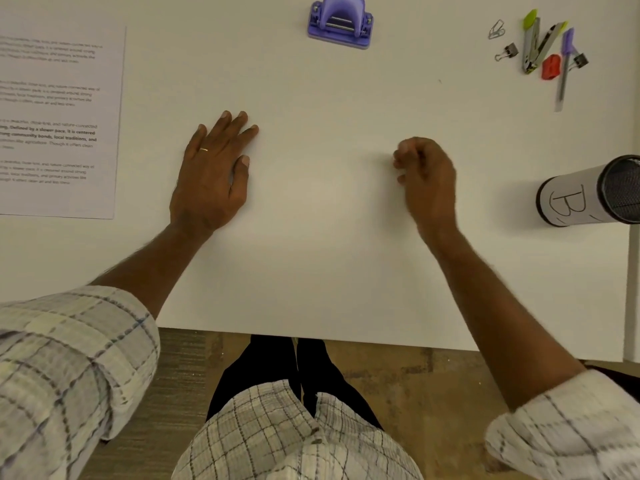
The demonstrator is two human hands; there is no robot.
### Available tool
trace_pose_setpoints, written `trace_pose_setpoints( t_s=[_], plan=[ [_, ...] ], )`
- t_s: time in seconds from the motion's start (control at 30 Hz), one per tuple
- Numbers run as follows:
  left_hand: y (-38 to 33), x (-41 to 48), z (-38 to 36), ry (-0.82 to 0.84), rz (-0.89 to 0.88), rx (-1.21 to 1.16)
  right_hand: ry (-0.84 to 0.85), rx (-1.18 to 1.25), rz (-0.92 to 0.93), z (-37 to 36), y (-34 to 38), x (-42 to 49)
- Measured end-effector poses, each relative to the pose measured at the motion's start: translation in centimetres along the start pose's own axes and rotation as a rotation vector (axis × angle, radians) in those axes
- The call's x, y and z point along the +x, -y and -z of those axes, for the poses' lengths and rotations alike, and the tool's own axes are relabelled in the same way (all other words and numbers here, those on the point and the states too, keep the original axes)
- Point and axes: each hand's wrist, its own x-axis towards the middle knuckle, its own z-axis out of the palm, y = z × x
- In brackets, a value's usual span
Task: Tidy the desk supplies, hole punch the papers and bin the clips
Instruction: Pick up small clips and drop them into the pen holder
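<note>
Left hand [211, 174] flat on the white worktop [322, 254], fingers straight. Right hand [427, 178] curled into a fist, nothing visible inside (slightly blurred). Purple hole punch [341, 24] beyond, between both hands; printed papers [59, 123] left of left hand; 2 black binder clips [510, 50] beyond right hand.

White table [329, 244], flat top. Items on it:
- Left hand [211, 174], palm down, fingers straight.
- Printed sheet [59, 126], left of the left hand.
- Purple hole punch [341, 24], beyond and between both hands.
- Mesh cup [588, 195], paper band marked "B", right of the curled right hand [427, 178].
- Cluster beyond and right of the right hand: paper clip [497, 29], two binder clips [507, 51], green-tipped stapler [535, 46], small red piece [551, 66], purple-capped pen [564, 67].
</note>
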Motion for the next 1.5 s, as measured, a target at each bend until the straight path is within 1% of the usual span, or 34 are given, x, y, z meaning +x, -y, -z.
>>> trace_pose_setpoints(
  t_s=[0.07, 0.1, 0.17, 0.27, 0.33, 0.4, 0.5, 0.57, 0.63, 0.73, 0.8, 0.9, 1.0, 1.07, 1.17, 1.37, 1.5],
  plan=[
    [0.1, 0.0, 0.0, 0.001, 0.002, 0.002, 0.010, 0.371, -0.176, 2.4, 0.5, -0.6],
    [0.2, 0.0, 0.0, 0.004, 0.003, 0.003, -0.001, 0.495, -0.231, 3.7, 0.6, -0.9],
    [0.1, 0.0, 0.0, 0.008, 0.003, 0.001, -0.059, 0.627, -0.275, 6.6, 0.8, -1.5],
    [0.1, 0.1, 0.0, 0.010, 0.002, -0.003, -0.155, 0.659, -0.238, 12.0, 0.7, -1.8],
    [0.1, 0.1, 0.0, 0.010, -0.001, -0.003, -0.199, 0.556, -0.189, 15.9, 0.5, -1.9],
    [0.1, 0.1, 0.0, 0.011, -0.005, -0.005, -0.222, 0.358, -0.155, 19.6, -0.5, -1.5],
    [0.1, 0.0, 0.0, 0.013, -0.012, -0.007, -0.252, 0.026, -0.160, 24.0, -2.9, -0.6],
    [0.0, 0.0, 0.1, 0.019, -0.013, -0.005, -0.275, -0.131, -0.196, 25.8, -4.5, 0.3],
    [-0.2, 0.0, 0.2, 0.023, -0.015, -0.007, -0.308, -0.206, -0.206, 26.6, -5.4, 0.9],
    [-0.1, -0.1, 0.0, 0.007, -0.026, -0.016, -0.282, -0.318, -0.142, 26.3, -4.9, 1.1],
    [0.6, -0.1, -0.5, -0.017, -0.039, -0.009, -0.297, -0.378, -0.097, 25.6, -3.7, 0.8],
    [2.6, 0.3, -2.0, -0.014, -0.045, 0.017, -0.357, -0.607, -0.012, 25.2, -2.5, 0.6],
    [5.3, 0.9, -4.3, 0.007, -0.021, 0.004, -0.381, -0.745, -0.025, 25.2, -2.0, 0.4],
    [6.9, 1.2, -5.6, 0.012, 0.001, 0.017, -0.400, -0.748, -0.020, 25.1, -2.0, 0.2],
    [7.6, 1.0, -6.2, 0.016, 0.010, 0.016, -0.433, -0.718, 0.034, 24.9, -2.1, 0.0],
    [4.1, 0.5, -3.4, 0.001, -0.058, -0.059, -0.383, -0.737, 0.075, 24.8, -2.8, 0.3],
    [2.5, 0.2, -2.2, 0.022, -0.042, -0.100, -0.470, -0.652, 0.088, 24.9, -2.7, 0.7]
  ],
)
